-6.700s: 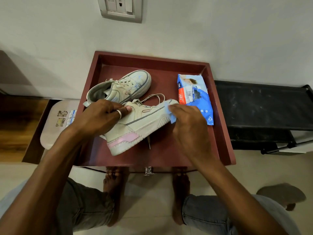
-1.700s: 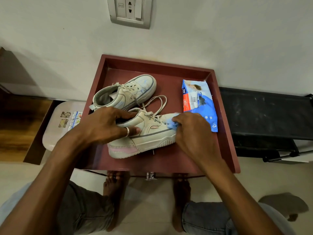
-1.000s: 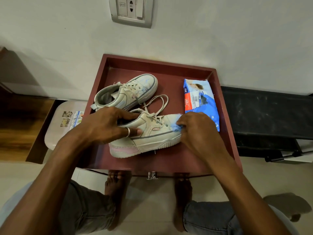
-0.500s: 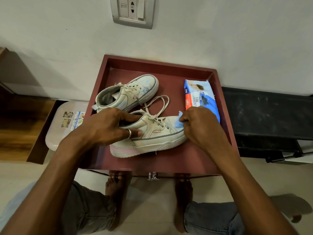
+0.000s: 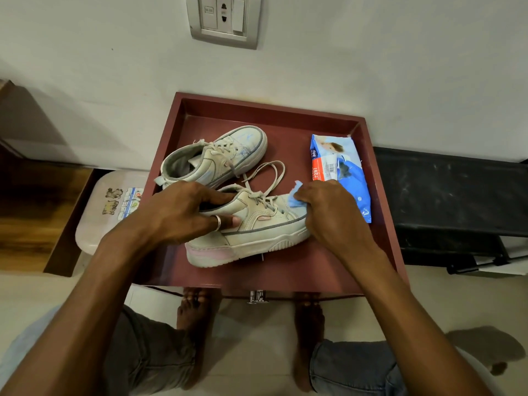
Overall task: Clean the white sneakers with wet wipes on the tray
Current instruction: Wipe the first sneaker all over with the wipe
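Pale plastered wall (image 5: 371, 67) fills the background, with a grey switch plate (image 5: 224, 20) set in it above the dark red tray (image 5: 271, 108); the tray's far rim lies at the foot of the wall, and a small metal fitting (image 5: 257, 296) shows at its near edge. Both white sneakers lie inside the tray; the far sneaker (image 5: 217, 158) rests toward the back left, toe pointing up and to the right, opening toward the left; the near sneaker (image 5: 257, 232) stands on its sole just in front of it, toe to the right, with a pink patch at the heel end of the sole and loose laces looping toward the back. The left grip (image 5: 183, 212), a bare hand with a ring (image 5: 217, 222) on one finger, is closed over the collar of the near sneaker; one finger reaches across the opening and the ringed finger presses on the side. The right grip (image 5: 331, 215), also a bare hand, has its fingers curled round a blue wet wipe (image 5: 297, 195) and holds it against the toe of the near sneaker; a corner of the wipe sticks up past the knuckles. A blue pack of wipes (image 5: 343, 172) lies flat on the tray's right side, just beyond the right grip. Left of the tray sits a pale stool top (image 5: 114, 201) with stickers; to the right stands a black rack (image 5: 451, 190); two bare feet (image 5: 194, 310) rest on the pale floor below the tray's near edge.
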A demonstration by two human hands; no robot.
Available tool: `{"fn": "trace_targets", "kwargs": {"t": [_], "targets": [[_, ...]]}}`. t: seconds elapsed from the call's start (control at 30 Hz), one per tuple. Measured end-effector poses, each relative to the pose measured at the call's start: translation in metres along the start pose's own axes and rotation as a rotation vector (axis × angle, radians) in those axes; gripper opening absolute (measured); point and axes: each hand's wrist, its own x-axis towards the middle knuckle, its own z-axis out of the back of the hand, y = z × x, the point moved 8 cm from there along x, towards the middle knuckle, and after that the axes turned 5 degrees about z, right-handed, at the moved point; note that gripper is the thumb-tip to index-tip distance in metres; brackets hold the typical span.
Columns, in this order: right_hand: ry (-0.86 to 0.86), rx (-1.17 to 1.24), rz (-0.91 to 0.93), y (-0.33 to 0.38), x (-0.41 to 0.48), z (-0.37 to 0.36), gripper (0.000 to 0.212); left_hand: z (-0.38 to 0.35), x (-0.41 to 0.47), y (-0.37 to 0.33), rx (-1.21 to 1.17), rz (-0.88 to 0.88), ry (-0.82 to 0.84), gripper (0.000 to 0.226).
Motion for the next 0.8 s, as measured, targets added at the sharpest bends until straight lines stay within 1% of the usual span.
{"fn": "trace_targets", "kwargs": {"t": [0.07,0.1,0.17,0.23,0.33,0.4,0.47,0.53,0.6,0.7,0.73,0.8], "targets": [[0.067,0.047,0.048,0.008,-0.001,-0.002,0.026,0.001,0.0,0.001,-0.019,0.004,-0.005,0.035],[0.076,0.085,0.034,0.005,-0.003,0.003,0.024,0.002,0.0,0.002,-0.024,0.008,-0.008,0.035],[0.053,0.12,-0.097,-0.016,-0.009,0.017,0.02,0.002,0.0,0.003,-0.032,0.016,-0.015,0.032],[0.023,0.066,-0.208,-0.039,-0.016,0.026,0.019,0.002,0.001,0.003,-0.046,0.018,-0.014,0.024],[0.061,0.04,-0.268,-0.049,-0.018,0.011,0.028,0.003,0.002,0.001,-0.057,0.021,-0.015,0.02],[0.01,0.084,-0.299,-0.044,-0.02,0.004,0.031,0.003,0.002,0.001,-0.069,0.039,-0.015,0.021],[-0.096,0.085,-0.335,-0.034,-0.025,0.008,0.028,0.004,0.001,0.002,-0.081,0.061,-0.015,0.022],[-0.201,0.081,-0.336,-0.018,-0.033,0.014,0.025,0.004,0.001,0.004,-0.097,0.082,-0.022,0.023],[-0.27,0.061,-0.272,0.006,-0.041,0.018,0.019,0.004,0.002,0.004,-0.106,0.102,-0.024,0.026],[-0.284,0.04,-0.179,0.026,-0.045,0.017,0.018,0.004,0.003,0.004,-0.114,0.114,-0.019,0.029],[-0.288,0.046,-0.172,0.022,-0.043,0.017,0.019,0.003,0.003,0.004,-0.13,0.119,-0.011,0.029],[-0.291,0.075,-0.227,0.002,-0.032,0.019,0.021,0.002,0.004,0.004,-0.17,0.128,0.007,0.03]]}}
